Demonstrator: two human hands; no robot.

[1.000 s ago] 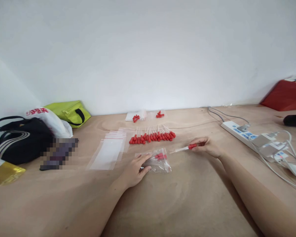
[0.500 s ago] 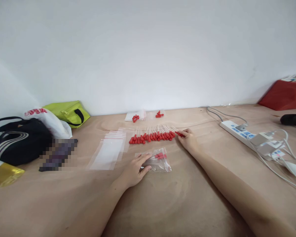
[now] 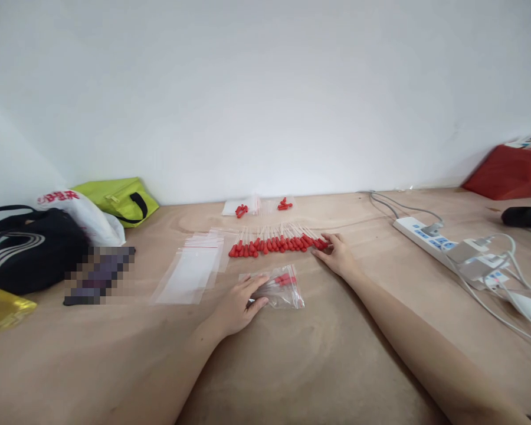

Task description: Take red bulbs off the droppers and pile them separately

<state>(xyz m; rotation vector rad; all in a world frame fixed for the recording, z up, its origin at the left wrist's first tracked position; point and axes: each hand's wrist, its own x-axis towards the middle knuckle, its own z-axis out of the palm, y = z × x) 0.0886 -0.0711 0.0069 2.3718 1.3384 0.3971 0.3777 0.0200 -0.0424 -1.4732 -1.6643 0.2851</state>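
A row of red-bulbed droppers lies across the wooden table. My right hand rests at the row's right end, thumb and fingers loosely apart and touching the last dropper's red bulb. My left hand pinches the left edge of a small clear zip bag that has a few red-bulbed droppers inside. A stack of flat zip bags lies left of the row. Two more small bags with red pieces sit near the wall.
A black bag, a white plastic bag and a green bag stand at the left, beside a blurred dark item. At the right lie a white power strip with cables and a red box.
My right hand carried one dropper from beside the small bag up to the right end of the row, where it now lies. My left hand stayed on the bag.
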